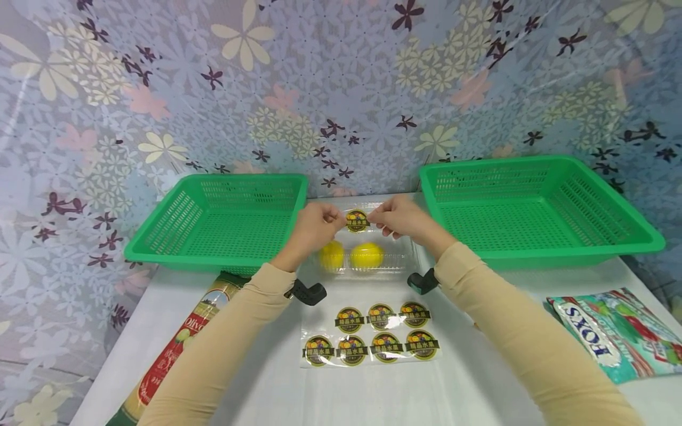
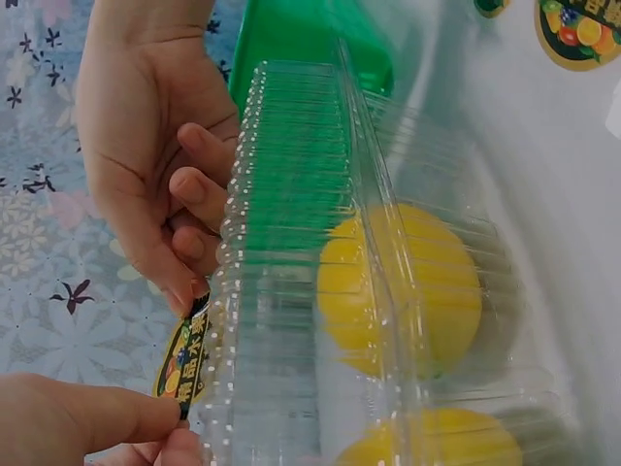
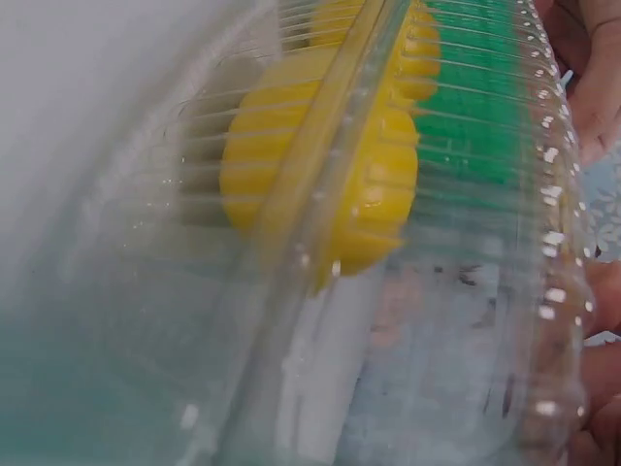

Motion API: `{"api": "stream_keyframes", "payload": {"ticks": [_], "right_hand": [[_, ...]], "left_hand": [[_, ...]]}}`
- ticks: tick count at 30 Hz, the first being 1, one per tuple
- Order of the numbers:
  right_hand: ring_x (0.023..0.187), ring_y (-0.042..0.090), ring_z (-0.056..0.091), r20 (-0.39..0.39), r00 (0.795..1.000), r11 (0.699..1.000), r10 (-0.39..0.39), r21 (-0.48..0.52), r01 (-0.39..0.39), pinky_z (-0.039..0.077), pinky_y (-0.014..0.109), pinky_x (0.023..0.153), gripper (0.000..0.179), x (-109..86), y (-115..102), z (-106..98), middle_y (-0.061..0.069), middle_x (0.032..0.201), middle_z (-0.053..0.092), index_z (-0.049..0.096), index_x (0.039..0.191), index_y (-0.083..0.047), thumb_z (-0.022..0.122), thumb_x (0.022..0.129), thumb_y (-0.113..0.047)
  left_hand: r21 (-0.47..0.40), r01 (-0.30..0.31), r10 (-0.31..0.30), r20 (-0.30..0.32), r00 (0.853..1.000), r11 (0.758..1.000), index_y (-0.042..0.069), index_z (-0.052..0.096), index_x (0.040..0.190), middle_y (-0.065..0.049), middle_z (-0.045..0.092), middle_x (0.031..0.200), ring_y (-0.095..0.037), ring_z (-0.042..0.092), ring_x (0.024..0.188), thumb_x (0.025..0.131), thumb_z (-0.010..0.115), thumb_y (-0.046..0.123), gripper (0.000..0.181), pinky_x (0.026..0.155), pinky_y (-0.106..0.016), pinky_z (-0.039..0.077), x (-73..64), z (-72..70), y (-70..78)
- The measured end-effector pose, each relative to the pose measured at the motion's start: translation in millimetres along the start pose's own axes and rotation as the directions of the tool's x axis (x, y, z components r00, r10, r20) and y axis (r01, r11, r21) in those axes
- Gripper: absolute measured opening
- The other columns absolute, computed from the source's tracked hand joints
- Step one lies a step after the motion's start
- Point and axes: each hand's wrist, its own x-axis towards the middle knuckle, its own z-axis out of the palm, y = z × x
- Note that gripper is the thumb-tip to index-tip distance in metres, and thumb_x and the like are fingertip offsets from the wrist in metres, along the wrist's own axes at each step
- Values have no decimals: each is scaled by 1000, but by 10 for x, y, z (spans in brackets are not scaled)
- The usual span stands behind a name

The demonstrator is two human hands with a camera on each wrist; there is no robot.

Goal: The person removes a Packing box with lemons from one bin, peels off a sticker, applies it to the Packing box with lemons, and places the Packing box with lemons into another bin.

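A round black-and-gold fruit sticker (image 1: 357, 220) is stretched between my two hands over the far part of a clear plastic box (image 1: 394, 263). My left hand (image 1: 317, 225) pinches its left edge; my right hand (image 1: 401, 218) pinches the right edge. The left wrist view shows the sticker (image 2: 184, 359) beside the box's ridged edge, with the right hand (image 2: 160, 146) above it and the left fingers below. Whether it touches the plastic, I cannot tell. Two yellow lemons (image 1: 366, 255) lie inside the box. Through the right wrist view's blur, one lemon (image 3: 320, 175) shows behind the ridged plastic.
Green baskets stand left (image 1: 213, 260) and right (image 1: 533, 255) of the box. Nearer me lies a clear sheet with several round stickers (image 1: 351, 350). A red-and-green Olivo package (image 1: 176, 355) is at left, a FOX'S bag (image 1: 618, 334) at right. Flowered cloth (image 1: 341, 89) hangs behind.
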Motion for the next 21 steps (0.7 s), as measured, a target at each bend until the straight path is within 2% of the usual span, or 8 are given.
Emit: {"api": "stream_keyframes", "payload": {"ticks": [8, 13, 21], "right_hand": [[64, 14, 58, -31, 999, 997, 25, -69, -27, 42, 20, 52, 28, 52, -13, 51, 6, 86, 65, 75, 106, 5, 69, 105, -22], [63, 14, 58, -57, 998, 991, 22, -133, -29, 43, 21, 53, 25, 57, -20, 76, 0, 71, 64, 76, 101, 1, 70, 103, -23], [62, 15, 57, -74, 997, 979, 29, -200, -43, 49, 25, 58, 27, 49, -26, 86, 1, 68, 68, 79, 112, 1, 69, 104, -23]], "left_hand": [[72, -21, 23, -26, 999, 997, 5, 77, 95, -11, 76, 89, -17, 61, 70, 101, 72, 14, 12, 60, -22, 47, -14, 33, -16], [111, -35, 40, -43, 998, 993, 4, 76, 94, -11, 76, 86, -17, 61, 69, 101, 74, 14, 12, 59, -21, 46, -29, 62, -17], [121, -35, 40, -43, 998, 992, 5, 78, 107, -10, 73, 81, -15, 56, 61, 98, 77, 11, 11, 53, -21, 42, -30, 92, -32]]}}
